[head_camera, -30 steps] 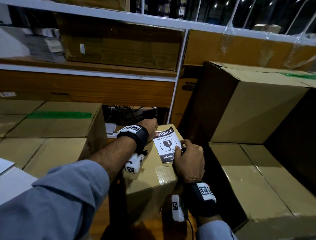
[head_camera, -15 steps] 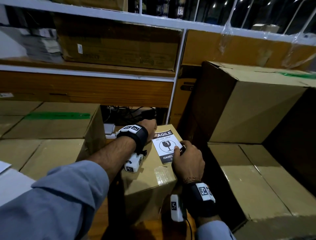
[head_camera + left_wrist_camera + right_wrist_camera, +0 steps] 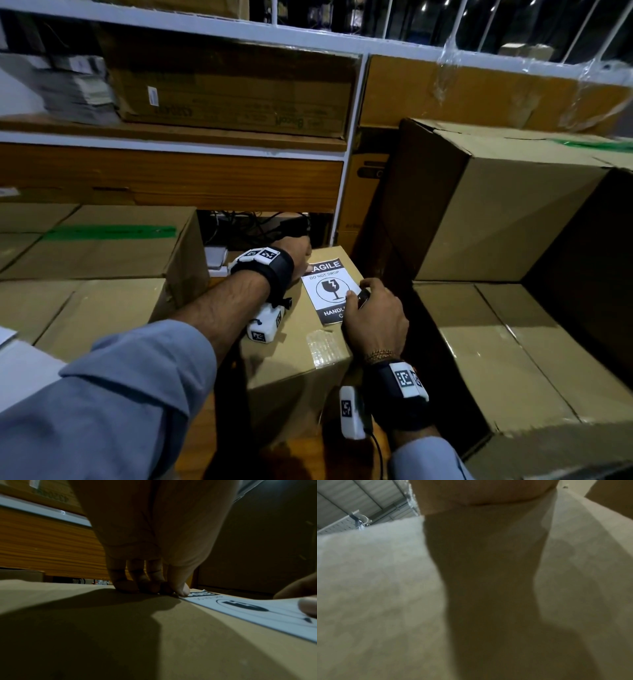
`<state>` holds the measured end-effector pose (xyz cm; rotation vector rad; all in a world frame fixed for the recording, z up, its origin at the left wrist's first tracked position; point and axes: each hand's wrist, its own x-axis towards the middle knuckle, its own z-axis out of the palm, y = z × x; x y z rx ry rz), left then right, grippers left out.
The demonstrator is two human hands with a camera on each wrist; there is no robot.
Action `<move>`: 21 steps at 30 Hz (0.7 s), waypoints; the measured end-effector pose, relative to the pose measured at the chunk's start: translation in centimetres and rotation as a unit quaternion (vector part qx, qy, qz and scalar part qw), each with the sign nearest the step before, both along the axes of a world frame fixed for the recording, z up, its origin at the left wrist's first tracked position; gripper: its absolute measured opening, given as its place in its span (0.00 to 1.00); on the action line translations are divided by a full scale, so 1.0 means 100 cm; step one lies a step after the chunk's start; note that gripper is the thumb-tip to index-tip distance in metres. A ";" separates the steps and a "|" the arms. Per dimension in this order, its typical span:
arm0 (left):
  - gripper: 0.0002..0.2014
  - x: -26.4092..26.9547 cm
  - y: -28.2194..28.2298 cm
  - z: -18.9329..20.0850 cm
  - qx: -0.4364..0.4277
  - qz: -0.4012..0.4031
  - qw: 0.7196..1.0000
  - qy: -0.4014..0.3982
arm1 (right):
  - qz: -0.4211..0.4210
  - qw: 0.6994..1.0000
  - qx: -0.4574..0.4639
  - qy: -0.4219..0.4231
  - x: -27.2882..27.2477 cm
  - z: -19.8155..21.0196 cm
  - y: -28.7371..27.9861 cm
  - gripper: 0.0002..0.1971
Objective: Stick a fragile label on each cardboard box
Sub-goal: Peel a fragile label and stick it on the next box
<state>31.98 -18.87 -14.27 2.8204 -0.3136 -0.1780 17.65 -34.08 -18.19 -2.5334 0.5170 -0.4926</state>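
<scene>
A black-and-white fragile label [image 3: 329,287] lies on top of a small cardboard box [image 3: 301,353] in the middle of the head view. My left hand [image 3: 298,255] is at the label's far left corner. In the left wrist view its fingertips [image 3: 126,586] stand on the box [image 3: 154,642] and its thumb presses the corner of the label [image 3: 257,609]. My right hand [image 3: 356,294] is curled at the label's right edge, thumb on top and pinching it. The right wrist view is blurred cardboard, with the fingers hidden.
A tall cardboard box [image 3: 507,212] stands close on the right above a low one [image 3: 513,359]. Stacked boxes, one with green tape [image 3: 113,233], fill the left. A wooden shelf [image 3: 171,178] and loose cables [image 3: 260,222] are behind the small box.
Both hands stay on the label. My right hand has crept slightly up along the label's right edge.
</scene>
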 end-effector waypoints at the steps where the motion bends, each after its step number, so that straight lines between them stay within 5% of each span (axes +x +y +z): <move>1: 0.18 0.000 0.000 0.001 0.002 0.000 1.000 0.000 | 0.000 1.000 0.001 -0.001 0.000 0.000 0.000 0.21; 15: 0.26 -0.008 -0.005 0.012 0.046 0.030 0.998 -0.016 | -0.003 0.998 0.049 -0.030 -0.003 0.001 -0.004 0.16; 21: 0.26 -0.030 -0.012 0.027 0.140 -0.001 0.989 -0.041 | 0.037 0.995 0.066 -0.063 -0.003 0.003 -0.015 0.07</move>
